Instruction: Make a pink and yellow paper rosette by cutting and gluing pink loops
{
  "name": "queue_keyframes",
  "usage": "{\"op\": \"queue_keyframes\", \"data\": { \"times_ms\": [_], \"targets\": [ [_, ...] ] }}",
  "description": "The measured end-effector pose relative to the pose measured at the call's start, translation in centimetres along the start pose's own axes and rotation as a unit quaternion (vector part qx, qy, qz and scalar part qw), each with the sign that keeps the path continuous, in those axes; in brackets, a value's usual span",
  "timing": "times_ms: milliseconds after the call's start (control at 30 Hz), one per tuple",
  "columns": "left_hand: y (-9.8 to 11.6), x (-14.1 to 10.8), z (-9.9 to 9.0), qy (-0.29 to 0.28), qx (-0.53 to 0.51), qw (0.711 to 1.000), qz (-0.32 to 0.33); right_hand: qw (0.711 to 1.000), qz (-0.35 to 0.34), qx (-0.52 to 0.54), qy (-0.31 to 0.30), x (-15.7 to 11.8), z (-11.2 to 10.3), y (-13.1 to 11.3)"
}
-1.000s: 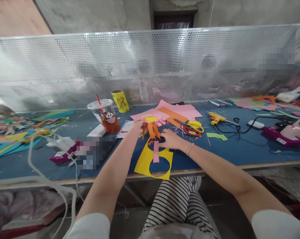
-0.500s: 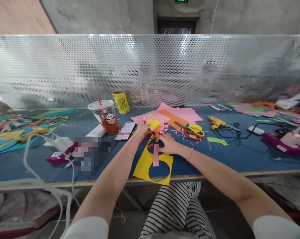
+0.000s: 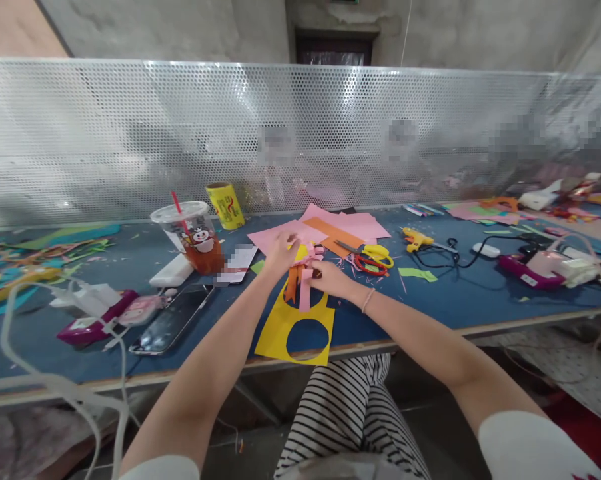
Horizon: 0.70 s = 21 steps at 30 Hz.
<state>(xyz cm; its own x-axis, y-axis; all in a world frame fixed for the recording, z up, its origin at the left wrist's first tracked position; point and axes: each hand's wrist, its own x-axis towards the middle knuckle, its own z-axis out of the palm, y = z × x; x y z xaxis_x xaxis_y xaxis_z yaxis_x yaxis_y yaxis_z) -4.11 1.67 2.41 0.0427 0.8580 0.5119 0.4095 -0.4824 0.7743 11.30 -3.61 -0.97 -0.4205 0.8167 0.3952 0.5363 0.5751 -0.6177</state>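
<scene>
My left hand (image 3: 279,257) is closed around a small paper rosette (image 3: 301,253) with a yellow centre and a pink frilled edge; the fingers partly hide it. Below the rosette hang dark orange paper strips (image 3: 291,284). My right hand (image 3: 329,279) pinches a pink paper strip (image 3: 305,295) close beside the rosette's lower side. I cannot tell whether the strip touches the rosette. Under both hands lies a yellow sheet (image 3: 273,333) with round holes cut out, reaching the table's front edge.
Scissors (image 3: 378,257) and a yellow glue gun (image 3: 416,239) lie to the right. Pink sheets (image 3: 375,225) and an orange sheet (image 3: 330,235) lie behind. To the left are a drink cup (image 3: 198,243), a phone (image 3: 173,321) and white cables (image 3: 10,307). A perforated metal screen (image 3: 180,133) stands behind.
The view has swung slightly right. The rosette has been tilted, so its face shows less and the orange strips hang below it. The pink strip stays in my right hand, closer to the rosette.
</scene>
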Motion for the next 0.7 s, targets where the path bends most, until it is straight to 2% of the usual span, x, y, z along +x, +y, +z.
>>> {"op": "queue_keyframes", "data": {
  "times_ms": [100, 133, 200, 267, 367, 433, 500, 567, 633, 700],
  "targets": [
    [1.7, -0.9, 0.9, -0.106, -0.099, 0.989, 0.010, 0.993, 0.029, 0.075, 0.092, 0.4, -2.0, 0.6],
    [2.0, -1.3, 1.3, -0.144, -0.102, 0.984, 0.020, 0.988, 0.043, 0.085, 0.122, 0.5, -2.6, 0.8],
    [2.2, -1.9, 2.0, -0.175, -0.081, 0.980, 0.038, 0.980, 0.068, 0.091, 0.162, 0.6, -3.6, 1.4],
    [2.0, -2.2, 2.6, -0.178, -0.070, 0.981, 0.036, 0.979, 0.076, 0.093, 0.167, 0.6, -4.1, 1.8],
    [1.4, -2.2, 3.0, -0.169, -0.076, 0.983, 0.010, 0.986, 0.059, 0.082, 0.134, 0.7, -4.8, 2.4],
    [1.2, -2.0, 2.9, -0.153, -0.070, 0.986, 0.001, 0.989, 0.058, 0.035, 0.132, 0.7, -5.9, 3.2],
    [1.0, -1.8, 2.6, -0.140, -0.067, 0.988, 0.000, 0.981, 0.093, -0.050, 0.160, 0.5, -7.9, 4.7],
    [0.8, -1.6, 2.4, -0.139, -0.079, 0.987, -0.002, 0.956, 0.186, -0.156, 0.162, -0.2, -10.8, 7.1],
    [0.7, -1.5, 2.3, -0.141, -0.092, 0.986, 0.000, 0.901, 0.317, -0.233, 0.181, -1.5, -13.7, 10.0],
    [0.7, -1.4, 2.3, -0.139, -0.095, 0.986, 0.008, 0.845, 0.402, -0.279, 0.217, -3.0, -15.9, 12.8]
  ]
}}
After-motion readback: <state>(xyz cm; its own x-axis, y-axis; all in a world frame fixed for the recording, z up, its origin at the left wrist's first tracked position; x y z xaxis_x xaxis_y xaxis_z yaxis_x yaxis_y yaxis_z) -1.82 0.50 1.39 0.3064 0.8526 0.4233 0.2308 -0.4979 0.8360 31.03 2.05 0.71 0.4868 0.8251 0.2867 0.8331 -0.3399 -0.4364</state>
